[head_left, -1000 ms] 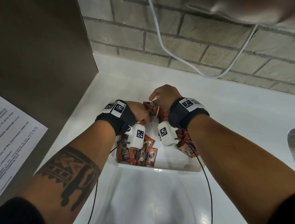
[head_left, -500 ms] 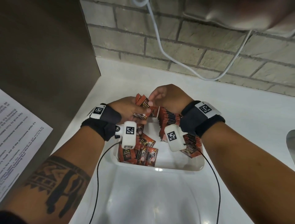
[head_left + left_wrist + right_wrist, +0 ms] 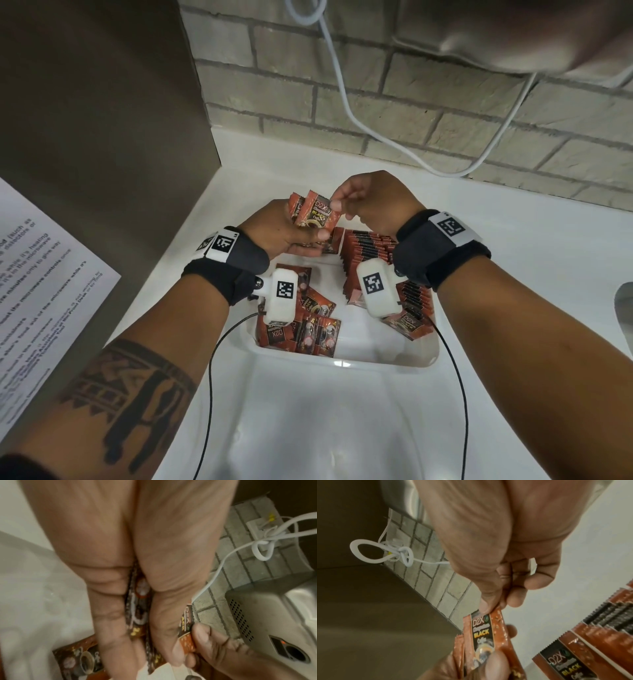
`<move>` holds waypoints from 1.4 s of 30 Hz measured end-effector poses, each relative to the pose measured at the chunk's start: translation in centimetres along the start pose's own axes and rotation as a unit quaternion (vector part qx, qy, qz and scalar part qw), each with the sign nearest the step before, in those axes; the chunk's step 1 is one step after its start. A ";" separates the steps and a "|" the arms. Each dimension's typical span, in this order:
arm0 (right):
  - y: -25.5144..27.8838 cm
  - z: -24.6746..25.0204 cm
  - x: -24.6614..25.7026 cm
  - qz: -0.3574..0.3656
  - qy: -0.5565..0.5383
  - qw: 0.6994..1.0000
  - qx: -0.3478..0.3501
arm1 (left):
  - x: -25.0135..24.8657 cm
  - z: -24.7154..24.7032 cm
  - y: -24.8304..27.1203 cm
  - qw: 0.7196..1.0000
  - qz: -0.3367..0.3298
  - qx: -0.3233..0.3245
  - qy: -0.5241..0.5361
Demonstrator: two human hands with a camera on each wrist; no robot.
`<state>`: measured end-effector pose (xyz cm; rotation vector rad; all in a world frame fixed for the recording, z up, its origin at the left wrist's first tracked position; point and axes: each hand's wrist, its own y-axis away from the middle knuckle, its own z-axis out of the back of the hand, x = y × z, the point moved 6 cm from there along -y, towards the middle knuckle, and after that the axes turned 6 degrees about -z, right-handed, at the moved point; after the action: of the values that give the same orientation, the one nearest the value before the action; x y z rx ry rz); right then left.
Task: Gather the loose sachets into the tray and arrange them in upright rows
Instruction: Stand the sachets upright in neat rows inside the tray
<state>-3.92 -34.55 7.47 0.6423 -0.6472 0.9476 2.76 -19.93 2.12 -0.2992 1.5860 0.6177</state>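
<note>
The left hand (image 3: 284, 228) is holding a small fan of coffee sachets (image 3: 310, 214) above the far end of the white tray (image 3: 349, 359), its fingers curled round their lower halves and the thumb pressing across the front one. The right hand (image 3: 373, 202) is pinching the top corner of that front sachet (image 3: 485, 632) between thumb and forefinger, the other fingers loosely curled and holding nothing more.

The sachets are looking light, thin and flat, made of glossy foil that probably slides easily, one packet over another; they should bend without harm but will likely flop rather than stand alone. The crimped, serrated end seams are the likely best place for a pinch, as the right fingers are doing now; a bundle is better held across its flat faces, as the left hand is doing.

Below and to the right of the fingers, an upright row of sachets (image 3: 368, 253) is standing on edge along the tray's right side, packed face to face. Below the left fingers, several loose sachets (image 3: 308, 329) are lying flat and overlapping in the tray's near-left corner, and another (image 3: 406, 325) is lying at the near end of the row. The tray is sitting on the white counter (image 3: 246, 178). No sachet is showing on the counter outside the tray, so judging by this, gathering is done and the sorting into rows is partway along.
</note>
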 end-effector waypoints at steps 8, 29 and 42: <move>-0.5 -0.4 -1.3 -0.023 0.155 0.988 -0.006 | 1.7 3.3 0.8 0.955 0.192 -0.101 -0.204; -2.6 -3.4 -3.1 -0.087 0.254 0.963 0.012 | 3.5 -2.4 -2.8 0.875 0.189 0.125 -0.428; -1.3 -1.3 -2.3 -0.038 0.160 0.986 -0.039 | 2.4 -1.9 -1.4 0.888 0.192 0.134 -0.397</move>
<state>-3.47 -35.35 4.65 0.4293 -0.3680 0.9250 1.62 -21.77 -0.48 0.4520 0.9025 0.6913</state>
